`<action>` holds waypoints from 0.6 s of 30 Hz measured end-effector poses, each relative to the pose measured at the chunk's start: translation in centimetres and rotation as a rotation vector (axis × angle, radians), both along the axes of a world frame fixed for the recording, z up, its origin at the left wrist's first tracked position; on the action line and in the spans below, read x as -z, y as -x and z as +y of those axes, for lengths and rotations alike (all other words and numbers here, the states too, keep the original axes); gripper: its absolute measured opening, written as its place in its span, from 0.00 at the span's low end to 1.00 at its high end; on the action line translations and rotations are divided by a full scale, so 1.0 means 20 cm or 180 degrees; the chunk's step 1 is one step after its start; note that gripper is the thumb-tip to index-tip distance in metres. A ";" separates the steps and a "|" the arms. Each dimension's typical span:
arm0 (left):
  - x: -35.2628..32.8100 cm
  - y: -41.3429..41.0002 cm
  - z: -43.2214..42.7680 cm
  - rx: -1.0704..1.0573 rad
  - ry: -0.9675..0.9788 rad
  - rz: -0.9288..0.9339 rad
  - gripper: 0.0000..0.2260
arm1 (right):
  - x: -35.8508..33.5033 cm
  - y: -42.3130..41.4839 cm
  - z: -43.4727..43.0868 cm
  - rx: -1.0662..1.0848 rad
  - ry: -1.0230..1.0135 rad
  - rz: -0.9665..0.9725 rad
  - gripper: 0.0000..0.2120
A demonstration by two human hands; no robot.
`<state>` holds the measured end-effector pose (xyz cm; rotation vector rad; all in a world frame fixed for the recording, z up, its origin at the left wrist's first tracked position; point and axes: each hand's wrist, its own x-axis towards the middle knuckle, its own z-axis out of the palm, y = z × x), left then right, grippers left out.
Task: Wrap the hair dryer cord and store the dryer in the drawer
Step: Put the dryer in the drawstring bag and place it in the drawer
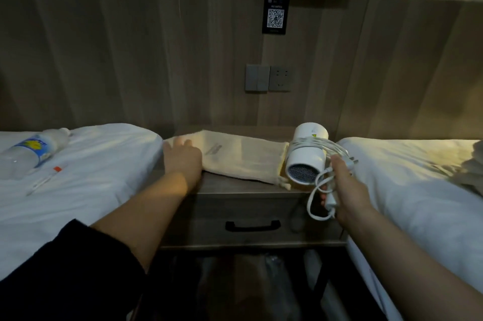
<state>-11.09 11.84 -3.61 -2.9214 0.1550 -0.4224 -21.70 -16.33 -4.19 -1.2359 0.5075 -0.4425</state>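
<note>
We see the right hand (345,184) gripping the white hair dryer (308,153) by its handle. The cord (321,144) is wound round the body, with loose loops hanging by the fingers. The left hand (183,158) lies flat on the left end of a cloth bag (243,158) on the nightstand (222,186). The drawer (209,226) below is closed. A water bottle (34,150) lies on the left bed (104,164).

Head-worn, close, forward-down over drawer (209,216)

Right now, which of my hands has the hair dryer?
Your right hand grips the white hair dryer and its cord; the left hand lies flat on the cloth bag.
</note>
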 end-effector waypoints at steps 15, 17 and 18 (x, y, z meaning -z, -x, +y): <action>0.20 0.26 -0.52 0.0924 0.1991 0.0014 0.18 | 0.11 0.10 -0.03 0.0073 0.0410 0.0063 0.15; 0.20 0.27 -0.49 0.0817 0.1933 -0.0082 0.14 | 0.12 0.12 -0.03 0.0103 0.0502 0.0112 0.16; 0.19 0.28 -0.47 0.0779 0.1903 -0.0070 0.12 | 0.11 0.14 -0.03 0.0084 0.0480 0.0144 0.15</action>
